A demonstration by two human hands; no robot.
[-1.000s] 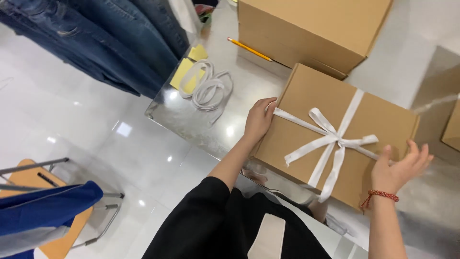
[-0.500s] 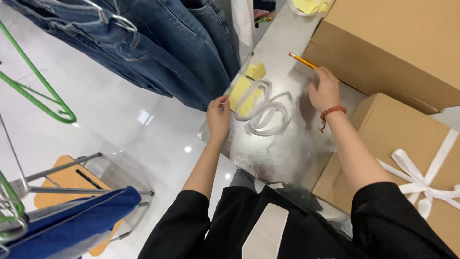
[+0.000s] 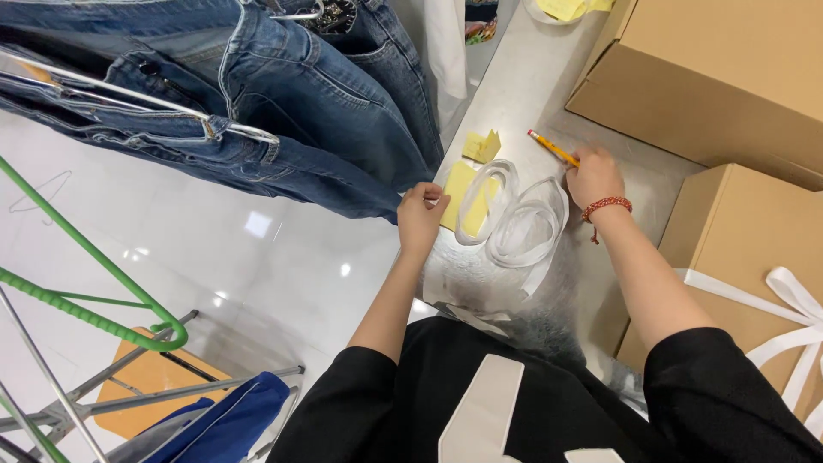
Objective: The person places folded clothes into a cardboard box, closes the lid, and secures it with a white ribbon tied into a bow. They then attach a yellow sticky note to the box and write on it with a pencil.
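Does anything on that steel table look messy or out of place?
Nothing is damaged or spilled. The white ribbon lies in loose tangled loops partly over the yellow sticky-note pad, between the left hand and right hand.

The left hand point(image 3: 420, 219) rests at the edge of a yellow notepad point(image 3: 463, 195) on the grey table point(image 3: 523, 77). The right hand point(image 3: 593, 176) closes on a yellow pencil point(image 3: 551, 147), beside loops of white ribbon point(image 3: 519, 223). Jeans point(image 3: 283, 111) hang nearby; cardboard boxes point(image 3: 729, 77) stand alongside.
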